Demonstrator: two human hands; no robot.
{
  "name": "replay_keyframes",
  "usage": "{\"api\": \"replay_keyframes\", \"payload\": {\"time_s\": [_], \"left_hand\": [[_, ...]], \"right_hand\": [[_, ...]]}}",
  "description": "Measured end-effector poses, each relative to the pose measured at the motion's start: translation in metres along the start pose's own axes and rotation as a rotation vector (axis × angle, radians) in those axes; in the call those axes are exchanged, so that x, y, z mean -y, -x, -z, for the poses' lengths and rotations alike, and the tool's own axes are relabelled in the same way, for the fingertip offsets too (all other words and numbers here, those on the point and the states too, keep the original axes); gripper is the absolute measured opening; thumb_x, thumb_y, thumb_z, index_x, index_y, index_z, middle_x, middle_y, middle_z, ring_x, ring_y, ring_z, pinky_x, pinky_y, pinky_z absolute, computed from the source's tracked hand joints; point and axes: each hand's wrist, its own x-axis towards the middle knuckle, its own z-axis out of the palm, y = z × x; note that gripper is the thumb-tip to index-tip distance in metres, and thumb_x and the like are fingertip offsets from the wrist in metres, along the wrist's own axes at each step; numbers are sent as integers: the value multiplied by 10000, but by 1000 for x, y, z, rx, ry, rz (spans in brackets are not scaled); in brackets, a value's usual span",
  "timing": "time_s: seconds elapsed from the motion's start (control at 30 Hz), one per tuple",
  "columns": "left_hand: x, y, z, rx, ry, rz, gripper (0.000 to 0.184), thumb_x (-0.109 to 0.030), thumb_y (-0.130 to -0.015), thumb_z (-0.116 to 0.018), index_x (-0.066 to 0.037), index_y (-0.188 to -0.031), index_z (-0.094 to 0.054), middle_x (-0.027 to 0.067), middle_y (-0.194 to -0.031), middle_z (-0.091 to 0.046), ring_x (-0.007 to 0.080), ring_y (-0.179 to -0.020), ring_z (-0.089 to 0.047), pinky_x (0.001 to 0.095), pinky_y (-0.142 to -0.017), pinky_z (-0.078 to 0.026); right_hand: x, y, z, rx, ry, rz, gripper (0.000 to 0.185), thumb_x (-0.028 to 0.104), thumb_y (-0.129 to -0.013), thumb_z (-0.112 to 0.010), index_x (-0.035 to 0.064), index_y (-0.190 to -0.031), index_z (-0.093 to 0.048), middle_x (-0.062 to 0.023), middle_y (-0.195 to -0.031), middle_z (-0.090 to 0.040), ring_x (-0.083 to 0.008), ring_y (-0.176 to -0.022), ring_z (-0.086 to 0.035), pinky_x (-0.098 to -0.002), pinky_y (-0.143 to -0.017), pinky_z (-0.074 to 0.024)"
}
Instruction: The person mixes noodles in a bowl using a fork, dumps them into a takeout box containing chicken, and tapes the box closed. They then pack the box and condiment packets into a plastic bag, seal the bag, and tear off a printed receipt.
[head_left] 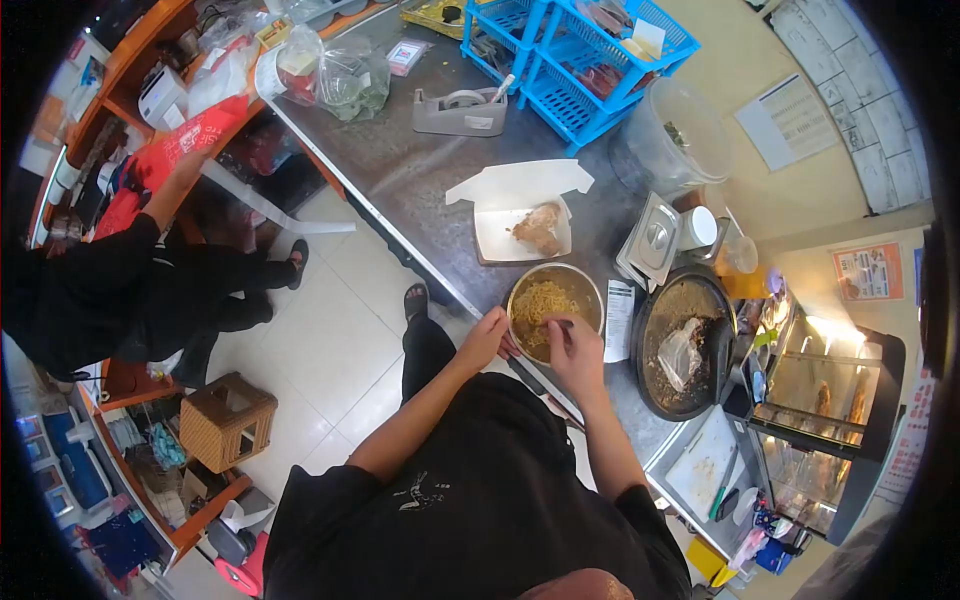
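Observation:
A round metal bowl [597,300] of noodles [545,304] stands near the counter's front edge. My left hand [487,338] is closed on the bowl's left rim. Over the noodles, at the bowl's right side, my right hand [578,352] has its fingers pinched together. Something thin and dark shows by those fingers, too small to name. Just behind the bowl sits an open white takeaway box [494,234] with its lid raised, holding a brown, fried-looking piece of food [540,228]. To the bowl's right lies a printed slip [619,318].
A large dark round pan [655,385] holds a crumpled clear bag [681,356]. Farther back are a tape dispenser [458,117], blue baskets [566,108] and a clear tub [690,135]. A lit display case [825,400] stands right. At left, another person [110,290] handles a red bag [185,140].

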Motion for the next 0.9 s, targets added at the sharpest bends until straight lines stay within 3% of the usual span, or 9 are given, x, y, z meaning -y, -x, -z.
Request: {"api": "replay_keyframes", "payload": {"time_s": [0.2,0.23,0.37,0.47,0.6,0.83,0.9], "left_hand": [[1,4,-2,10,-9,-1,257,-306,-1073,-365,-80,-996,-462,76,-809,-640,167,-694,-693,236,-555,-512],[1,3,-1,5,-10,3,258,-305,-1074,-363,-79,-1000,-464,79,-815,-641,168,-697,-693,237,-560,-513],[7,2,0,-17,0,-10,279,-313,-1077,-349,-75,-1009,-477,88,-827,-649,175,-711,-693,250,-580,-523],[3,4,0,-34,41,-21,291,-322,-1078,-341,-80,-1011,-487,84,-813,-651,177,-702,-691,257,-576,-526],[9,1,2,-49,97,-40,281,-318,-1077,-347,-88,-1009,-494,70,-780,-645,172,-676,-685,258,-574,-534],[9,2,0,-39,73,-49,210,-257,-1061,-422,-66,-1016,-496,62,-782,-641,159,-684,-679,252,-602,-545],[9,1,1,-26,47,-49,212,-257,-1060,-419,-65,-1048,-507,75,-820,-653,165,-709,-680,264,-628,-549]], "right_hand": [[-23,-30,-9,-274,1,-105,106,46,-943,-599,2,-1010,-668,-124,-852,-702,-176,-748,-700,-283,-637,-531],[-26,-31,-8,-338,-53,-34,100,34,-952,-589,-4,-1013,-659,-99,-834,-691,-152,-743,-697,-268,-630,-534],[-30,-12,-11,-185,-323,-148,106,52,-979,-566,-18,-1005,-642,-85,-836,-684,-138,-736,-708,-258,-654,-556],[-37,-13,-23,-179,-408,-229,114,64,-987,-566,-25,-1005,-635,-82,-831,-683,-144,-727,-708,-260,-668,-568],[-59,-22,-9,-248,-550,-301,142,83,-1005,-544,-39,-1037,-609,-98,-941,-662,-174,-793,-708,-285,-722,-606],[-67,-4,-22,-167,-464,-346,115,66,-995,-553,-18,-1020,-628,-79,-884,-674,-157,-781,-708,-270,-669,-574],[-67,-3,-17,-127,-274,-319,135,89,-1005,-545,-16,-1012,-630,-74,-882,-675,-146,-775,-693,-270,-687,-574]]}}
